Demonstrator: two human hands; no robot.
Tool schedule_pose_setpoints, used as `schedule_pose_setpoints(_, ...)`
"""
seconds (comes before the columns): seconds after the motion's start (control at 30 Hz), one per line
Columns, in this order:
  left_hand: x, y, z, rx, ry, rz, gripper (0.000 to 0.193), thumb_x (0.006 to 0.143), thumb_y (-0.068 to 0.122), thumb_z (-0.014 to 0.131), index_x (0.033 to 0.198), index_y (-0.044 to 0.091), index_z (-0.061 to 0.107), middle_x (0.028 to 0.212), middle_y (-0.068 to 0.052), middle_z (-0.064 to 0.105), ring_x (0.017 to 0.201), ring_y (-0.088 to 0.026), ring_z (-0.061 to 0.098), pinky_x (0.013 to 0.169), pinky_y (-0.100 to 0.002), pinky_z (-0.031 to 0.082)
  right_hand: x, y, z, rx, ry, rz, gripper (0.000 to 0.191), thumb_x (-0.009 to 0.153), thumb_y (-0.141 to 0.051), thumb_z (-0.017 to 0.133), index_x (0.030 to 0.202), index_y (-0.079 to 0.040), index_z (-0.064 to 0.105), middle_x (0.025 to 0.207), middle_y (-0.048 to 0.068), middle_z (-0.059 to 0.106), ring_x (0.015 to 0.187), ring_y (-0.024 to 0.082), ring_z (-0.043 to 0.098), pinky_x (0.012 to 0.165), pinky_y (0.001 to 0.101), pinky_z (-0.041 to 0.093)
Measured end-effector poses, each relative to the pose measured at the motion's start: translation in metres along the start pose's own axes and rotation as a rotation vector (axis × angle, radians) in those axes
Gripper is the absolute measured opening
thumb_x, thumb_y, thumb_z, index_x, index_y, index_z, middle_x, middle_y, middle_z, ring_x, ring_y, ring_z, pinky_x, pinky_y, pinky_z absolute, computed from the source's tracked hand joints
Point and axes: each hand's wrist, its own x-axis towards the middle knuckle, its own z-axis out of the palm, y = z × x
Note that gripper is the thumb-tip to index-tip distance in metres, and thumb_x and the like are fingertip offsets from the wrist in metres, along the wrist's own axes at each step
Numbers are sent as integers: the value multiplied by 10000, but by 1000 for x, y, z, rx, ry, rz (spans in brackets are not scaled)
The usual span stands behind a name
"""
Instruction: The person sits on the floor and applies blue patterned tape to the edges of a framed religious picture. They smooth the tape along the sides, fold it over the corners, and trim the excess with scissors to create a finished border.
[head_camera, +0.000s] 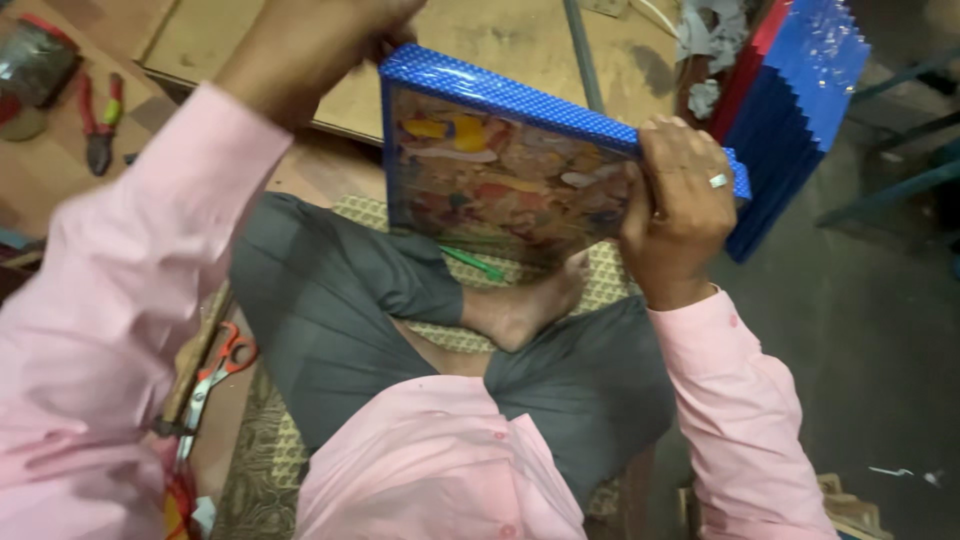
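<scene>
I sit cross-legged on a woven mat (350, 210) and hold a picture (505, 180) in a shiny blue dotted frame upright over my legs. My right hand (675, 205), with a ring on one finger, grips the frame's top right corner. At the top of the view my left hand (330, 35) reaches over the frame's upper left corner, its fingers mostly out of view. A green pen (473, 263) lies under the frame near my bare foot (525, 305).
A stack of blue and red frames (790, 110) leans at the upper right. Red-handled pliers (100, 125) lie on the wooden floor at the left. Orange-handled scissors (215, 375) lie beside my left knee. A plywood board (500, 40) and a metal rod (583, 55) lie ahead.
</scene>
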Motion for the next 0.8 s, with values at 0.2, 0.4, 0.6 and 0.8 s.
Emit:
schedule_pose_setpoints(0.2,-44,9,3,-161,54,-103,211,914,238,798,872,33,770,770,-29,726,634,-94,629,590,-258,499,2,-8,1,-33,-21,2,335,982,31,757,1309,12,684,1333,188,699,1320,369,646,1196,485,458)
schedule_pose_setpoints(0.4,-35,5,20,-272,248,-49,194,844,90,801,701,-3,708,616,-50,650,445,-89,526,384,-262,360,9,-12,1,-15,-18,-9,341,963,26,779,1292,7,690,1312,182,706,1292,371,664,1174,469,487)
schedule_pose_setpoints(0.6,-37,1,25,-337,337,-72,189,833,15,770,676,-25,674,611,-92,663,387,-111,524,321,-259,361,9,-11,0,-16,-19,-23,328,977,-5,802,1286,12,691,1305,190,707,1276,369,672,1160,463,489)
schedule_pose_setpoints(0.8,-39,5,24,-462,328,-197,159,844,17,738,719,-35,656,688,-130,695,456,-159,646,360,-291,530,13,-15,2,-38,-21,-31,330,999,-31,805,1303,11,684,1331,193,700,1306,374,656,1182,484,474)
